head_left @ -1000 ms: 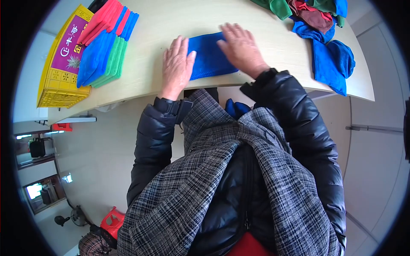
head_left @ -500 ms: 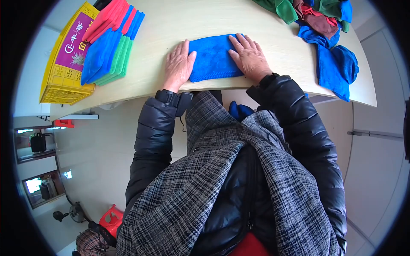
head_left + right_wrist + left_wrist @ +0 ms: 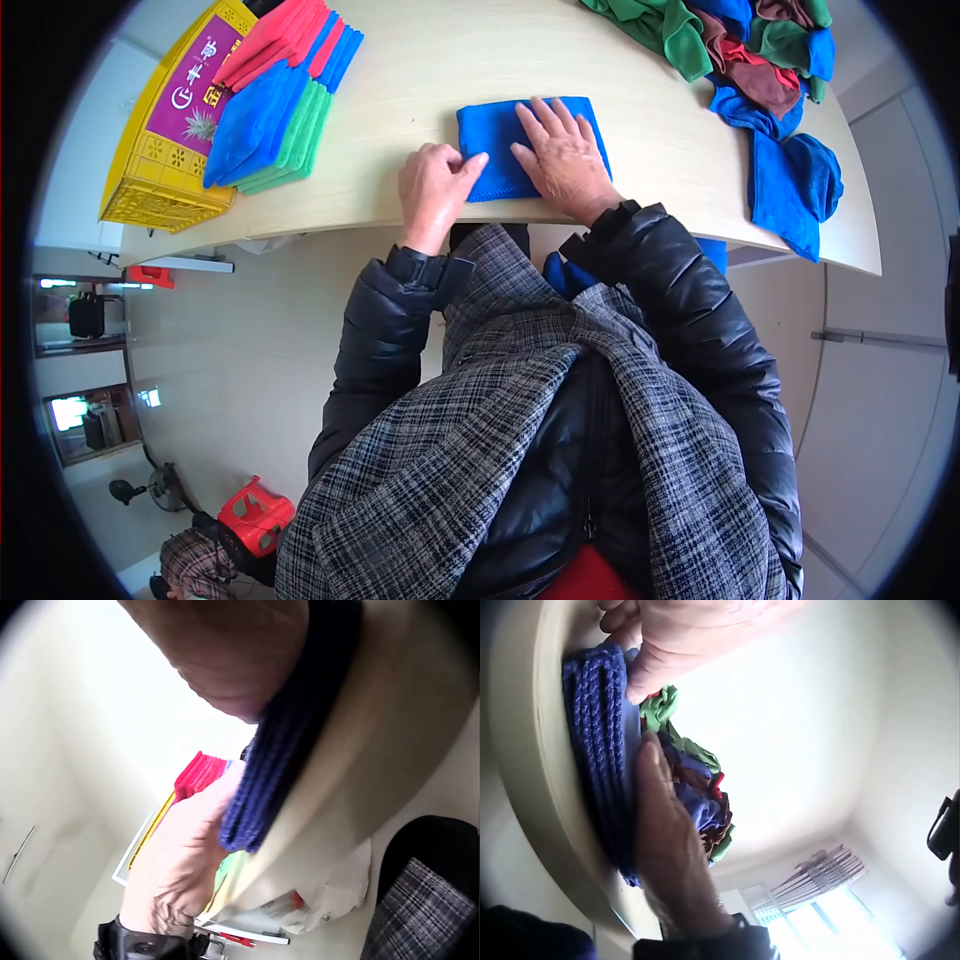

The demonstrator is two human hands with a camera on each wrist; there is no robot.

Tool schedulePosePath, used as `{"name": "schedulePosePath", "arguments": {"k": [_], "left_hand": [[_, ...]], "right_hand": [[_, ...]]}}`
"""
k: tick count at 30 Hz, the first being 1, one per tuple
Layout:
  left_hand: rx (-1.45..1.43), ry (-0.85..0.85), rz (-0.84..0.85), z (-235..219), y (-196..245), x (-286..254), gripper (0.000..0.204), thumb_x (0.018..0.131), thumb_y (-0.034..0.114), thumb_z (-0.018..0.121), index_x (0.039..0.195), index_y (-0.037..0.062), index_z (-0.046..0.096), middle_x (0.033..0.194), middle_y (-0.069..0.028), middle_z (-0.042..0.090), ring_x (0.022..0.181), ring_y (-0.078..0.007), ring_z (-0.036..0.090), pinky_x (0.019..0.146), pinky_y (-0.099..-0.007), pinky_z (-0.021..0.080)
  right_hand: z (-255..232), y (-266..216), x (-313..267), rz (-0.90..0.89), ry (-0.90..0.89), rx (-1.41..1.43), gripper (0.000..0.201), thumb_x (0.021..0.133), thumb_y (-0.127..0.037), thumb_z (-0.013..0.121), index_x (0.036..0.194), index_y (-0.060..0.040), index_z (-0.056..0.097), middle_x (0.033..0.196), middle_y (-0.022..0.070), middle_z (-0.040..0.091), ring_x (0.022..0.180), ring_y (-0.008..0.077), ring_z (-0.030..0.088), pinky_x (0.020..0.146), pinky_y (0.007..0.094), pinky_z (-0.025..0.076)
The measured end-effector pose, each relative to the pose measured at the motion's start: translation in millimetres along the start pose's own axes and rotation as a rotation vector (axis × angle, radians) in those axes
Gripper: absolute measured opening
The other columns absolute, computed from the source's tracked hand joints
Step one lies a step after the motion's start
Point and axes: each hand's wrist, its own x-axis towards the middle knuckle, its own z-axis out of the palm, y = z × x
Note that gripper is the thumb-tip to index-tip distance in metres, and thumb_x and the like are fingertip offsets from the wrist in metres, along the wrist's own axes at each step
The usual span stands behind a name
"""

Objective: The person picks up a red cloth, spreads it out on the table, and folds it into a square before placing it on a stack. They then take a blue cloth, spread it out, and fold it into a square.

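A folded blue towel [image 3: 488, 128] lies on the table near its front edge. Both wrist views show the towel's [image 3: 598, 742] stacked layers and stitched edge from the side. My left hand [image 3: 432, 190] pinches the towel's left edge, thumb over the top and fingers curled beside it. Flat on the towel's right half rests my right hand [image 3: 566, 165], its fingers straight and a little spread.
On the left of the table [image 3: 400, 60], folded red towels [image 3: 275, 45], blue towels [image 3: 255, 120] and green towels [image 3: 298, 150] lean against a yellow basket [image 3: 165, 205]. A loose heap of unfolded towels [image 3: 790, 180] lies at the right. A red stool [image 3: 255, 515] stands on the floor behind.
My left hand has gone from lying straight along the towel's left side to pinching that edge. My right hand has moved from the towel's right edge inward onto its top.
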Motion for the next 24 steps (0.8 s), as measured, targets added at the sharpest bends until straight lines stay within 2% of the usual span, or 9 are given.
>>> {"name": "schedulePosePath", "arguments": {"k": [1,6,10,13,14,17,18,21,24], "left_hand": [[-0.056,-0.026,-0.055,3,0,0,0.044,0.084,0.042,0.076,0.072,0.0012,0.065,0.081,-0.0166,0.069,0.079,-0.0362,0.066,0.072,-0.0486,0.049],[-0.133,0.047,-0.045,12,-7,4,0.043,0.083,0.041,0.077,0.07,0.0021,0.064,0.07,-0.0173,0.065,0.07,-0.0372,0.065,0.068,-0.048,0.05],[-0.112,0.041,-0.041,11,-12,11,0.03,0.086,0.031,0.074,0.078,0.0037,0.064,0.079,-0.0159,0.068,0.075,-0.0364,0.066,0.071,-0.0474,0.051],[-0.252,0.153,0.058,19,-35,33,0.011,0.087,0.014,0.069,0.094,0.0058,0.066,0.094,-0.0142,0.07,0.087,-0.0361,0.067,0.077,-0.0459,0.053],[-0.255,0.155,0.056,18,-36,41,0.011,0.087,0.014,0.069,0.094,0.0058,0.066,0.094,-0.0142,0.07,0.087,-0.0361,0.067,0.077,-0.0459,0.053],[-0.096,0.176,0.478,13,-41,64,0.023,0.086,0.002,0.064,0.108,0.0081,0.064,0.105,-0.0124,0.068,0.098,-0.0344,0.066,0.085,-0.0439,0.053],[-0.094,0.177,0.476,12,-41,69,0.023,0.086,0.002,0.064,0.108,0.0081,0.064,0.105,-0.0124,0.068,0.098,-0.0344,0.066,0.085,-0.0439,0.053],[-0.141,-0.106,0.461,8,-36,79,0.03,0.084,0.003,0.065,0.113,0.0074,0.063,0.106,-0.0133,0.067,0.104,-0.0331,0.064,0.09,-0.0422,0.052],[-0.116,-0.147,0.431,5,-30,71,0.028,0.083,0.003,0.065,0.111,0.0069,0.061,0.103,-0.0139,0.067,0.101,-0.034,0.065,0.087,-0.0435,0.052]], "right_hand": [[3,0,-1,-0.012,0.0,-0.002,0.057,0.103,-0.039,0.049,0.151,-0.0082,0.043,0.157,0.0155,0.04,0.148,0.0365,0.032,0.12,0.0534,0.026],[8,5,-6,-0.013,-0.041,-0.056,0.057,0.103,-0.04,0.05,0.15,-0.0081,0.044,0.157,0.0165,0.04,0.148,0.0365,0.032,0.12,0.0531,0.024],[3,1,-4,-0.039,-0.044,-0.017,0.061,0.1,-0.041,0.054,0.151,-0.0085,0.043,0.157,0.017,0.04,0.149,0.0358,0.031,0.121,0.053,0.022],[-4,-9,-10,-0.09,-0.031,0.019,0.066,0.097,-0.043,0.059,0.151,-0.0085,0.042,0.157,0.017,0.04,0.149,0.0353,0.031,0.122,0.0528,0.021],[-5,-20,-13,-0.139,-0.047,0.031,0.069,0.095,-0.043,0.061,0.151,-0.0087,0.042,0.157,0.0167,0.04,0.149,0.035,0.031,0.122,0.0528,0.021],[-4,-38,-17,-0.236,-0.085,0.061,0.074,0.091,-0.045,0.066,0.151,-0.0089,0.042,0.157,0.0161,0.04,0.148,0.0342,0.032,0.122,0.0527,0.022],[-1,-38,-17,-0.23,-0.091,0.049,0.077,0.09,-0.047,0.067,0.152,-0.009,0.042,0.157,0.0162,0.04,0.148,0.0344,0.032,0.122,0.0528,0.022],[6,-35,-15,-0.217,-0.102,0.023,0.083,0.086,-0.051,0.07,0.152,-0.0093,0.041,0.157,0.0163,0.04,0.148,0.0348,0.033,0.122,0.0529,0.022],[2,-10,-17,-0.262,-0.134,0.025,0.089,0.083,-0.054,0.072,0.153,-0.0094,0.039,0.157,0.017,0.039,0.148,0.0357,0.033,0.122,0.0529,0.022]]}}
